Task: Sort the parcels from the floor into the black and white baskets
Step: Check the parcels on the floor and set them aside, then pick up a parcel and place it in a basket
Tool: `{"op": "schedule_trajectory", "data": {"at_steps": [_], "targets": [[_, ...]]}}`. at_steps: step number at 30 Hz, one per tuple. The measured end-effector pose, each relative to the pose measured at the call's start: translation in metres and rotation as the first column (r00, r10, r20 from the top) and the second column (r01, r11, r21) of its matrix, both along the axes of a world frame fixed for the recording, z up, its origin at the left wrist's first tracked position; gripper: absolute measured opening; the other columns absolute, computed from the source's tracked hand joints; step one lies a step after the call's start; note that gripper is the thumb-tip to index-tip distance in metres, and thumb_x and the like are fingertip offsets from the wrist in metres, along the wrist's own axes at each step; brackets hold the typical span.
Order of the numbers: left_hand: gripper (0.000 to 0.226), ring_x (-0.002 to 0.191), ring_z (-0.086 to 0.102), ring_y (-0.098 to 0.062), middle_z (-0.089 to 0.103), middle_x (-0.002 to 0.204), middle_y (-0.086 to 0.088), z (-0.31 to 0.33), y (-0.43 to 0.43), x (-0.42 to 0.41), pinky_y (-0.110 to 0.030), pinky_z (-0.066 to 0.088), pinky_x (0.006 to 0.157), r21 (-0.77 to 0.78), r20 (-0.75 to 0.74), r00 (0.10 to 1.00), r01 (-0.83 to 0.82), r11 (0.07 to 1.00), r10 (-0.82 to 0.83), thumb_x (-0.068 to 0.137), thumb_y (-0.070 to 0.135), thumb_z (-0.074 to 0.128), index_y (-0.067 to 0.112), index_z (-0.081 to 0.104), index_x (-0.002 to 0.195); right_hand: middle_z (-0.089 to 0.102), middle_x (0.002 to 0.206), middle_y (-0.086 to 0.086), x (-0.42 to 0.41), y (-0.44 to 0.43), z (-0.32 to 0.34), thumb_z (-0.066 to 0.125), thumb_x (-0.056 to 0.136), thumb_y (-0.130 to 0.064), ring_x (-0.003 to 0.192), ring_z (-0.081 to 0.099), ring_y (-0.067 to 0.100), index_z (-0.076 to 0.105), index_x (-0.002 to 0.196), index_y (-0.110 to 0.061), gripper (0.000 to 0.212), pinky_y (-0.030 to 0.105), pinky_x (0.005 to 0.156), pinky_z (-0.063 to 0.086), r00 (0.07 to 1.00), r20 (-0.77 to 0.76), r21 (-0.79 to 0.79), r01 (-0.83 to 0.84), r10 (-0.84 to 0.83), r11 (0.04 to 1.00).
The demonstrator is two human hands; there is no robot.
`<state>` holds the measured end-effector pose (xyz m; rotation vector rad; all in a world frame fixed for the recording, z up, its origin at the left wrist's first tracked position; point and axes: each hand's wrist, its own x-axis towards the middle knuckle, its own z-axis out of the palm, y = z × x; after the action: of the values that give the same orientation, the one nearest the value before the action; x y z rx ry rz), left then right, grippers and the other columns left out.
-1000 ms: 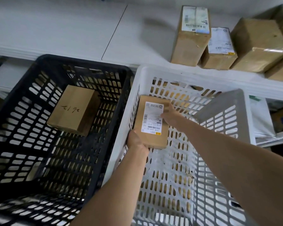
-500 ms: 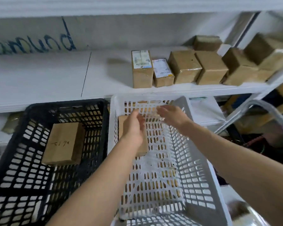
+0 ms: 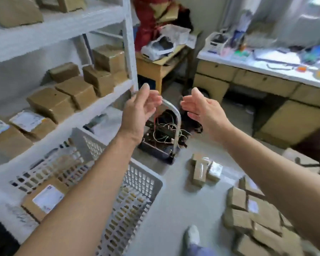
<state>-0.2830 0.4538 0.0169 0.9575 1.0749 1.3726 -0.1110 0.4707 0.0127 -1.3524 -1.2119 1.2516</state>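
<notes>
Both my hands are raised in mid-air, palms facing each other, holding nothing: my left hand [image 3: 139,108] and my right hand [image 3: 201,109], fingers apart. The white basket [image 3: 142,183] stands at lower left under my left forearm, with a labelled brown parcel [image 3: 44,200] lying inside. Brown parcels lie on the floor: a small cluster [image 3: 204,169] ahead and a bigger pile [image 3: 253,215] at lower right, under my right forearm. The black basket is out of view except perhaps a dark edge at the far lower left.
A white shelf rack [image 3: 129,52] on the left carries several brown boxes [image 3: 63,98]. A dark cart with tangled wires and a metal handle [image 3: 166,137] stands ahead on the floor. Desks [image 3: 266,85] with clutter fill the right. My foot [image 3: 192,235] shows at the bottom.
The labelled parcel was set down in the white basket and both hands came off it. My view has swung right, from the baskets toward the floor parcels, with hands lifted.
</notes>
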Motion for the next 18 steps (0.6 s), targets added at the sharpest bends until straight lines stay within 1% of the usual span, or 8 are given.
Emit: {"op": "schedule_trajectory", "data": {"at_steps": [3,5,8,12,16,18], "targets": [[0.035,0.095,0.066,-0.018,0.070,0.091,-0.002,-0.003,0.012,0.078,-0.036,0.045,0.097,-0.013,-0.012,0.981,0.192,0.981,-0.192,0.097,0.042,0.043,0.018,0.067,0.087,0.068,0.112,0.004,0.095,-0.019,-0.003,0.041,0.096,-0.050,0.106,0.063,0.015,0.065,0.111,-0.012,0.047,0.033,0.099,0.046,0.976,0.058,-0.017,0.210,-0.209,0.977],[0.035,0.098,0.066,-0.020,0.070,0.092,-0.003,-0.008,0.016,0.127,-0.036,0.045,0.096,-0.032,-0.027,0.956,0.292,0.956,-0.293,0.097,0.042,0.043,0.018,0.067,0.088,0.068,0.111,0.002,0.149,-0.032,-0.011,0.042,0.094,-0.053,0.106,0.063,0.016,0.065,0.111,-0.014,0.048,0.035,0.099,0.047,0.948,0.096,-0.024,0.306,-0.303,0.952],[0.035,0.099,0.066,-0.019,0.070,0.095,-0.004,-0.020,0.023,0.193,-0.037,0.045,0.097,-0.081,-0.051,0.921,0.381,0.921,-0.386,0.097,0.043,0.042,0.018,0.066,0.090,0.067,0.110,0.002,0.211,-0.045,-0.029,0.042,0.094,-0.054,0.107,0.062,0.018,0.064,0.106,-0.017,0.044,0.034,0.095,0.047,0.914,0.091,-0.064,0.402,-0.396,0.913],[0.034,0.094,0.065,-0.018,0.068,0.095,-0.004,-0.045,0.040,0.269,-0.035,0.047,0.093,-0.179,-0.053,0.915,0.386,0.905,-0.400,0.098,0.040,0.041,0.016,0.064,0.093,0.066,0.112,0.004,0.272,-0.038,-0.059,0.043,0.093,-0.054,0.106,0.061,0.019,0.062,0.111,-0.015,0.047,0.035,0.095,0.047,0.896,0.109,-0.120,0.441,-0.430,0.889],[0.031,0.083,0.061,-0.017,0.065,0.089,-0.005,-0.091,0.065,0.324,-0.029,0.045,0.079,-0.279,-0.039,0.932,0.336,0.900,-0.360,0.100,0.034,0.041,0.013,0.061,0.090,0.065,0.111,0.003,0.314,-0.006,-0.101,0.042,0.094,-0.054,0.105,0.061,0.017,0.062,0.112,-0.014,0.049,0.034,0.096,0.048,0.915,0.137,-0.179,0.399,-0.379,0.899],[0.030,0.080,0.060,-0.016,0.064,0.087,-0.003,-0.121,0.079,0.338,-0.030,0.044,0.080,-0.334,-0.036,0.942,0.302,0.893,-0.332,0.100,0.034,0.041,0.014,0.061,0.089,0.065,0.112,0.002,0.326,0.012,-0.126,0.041,0.094,-0.054,0.106,0.060,0.017,0.062,0.114,-0.014,0.049,0.034,0.097,0.047,0.925,0.157,-0.217,0.374,-0.346,0.902]]}}
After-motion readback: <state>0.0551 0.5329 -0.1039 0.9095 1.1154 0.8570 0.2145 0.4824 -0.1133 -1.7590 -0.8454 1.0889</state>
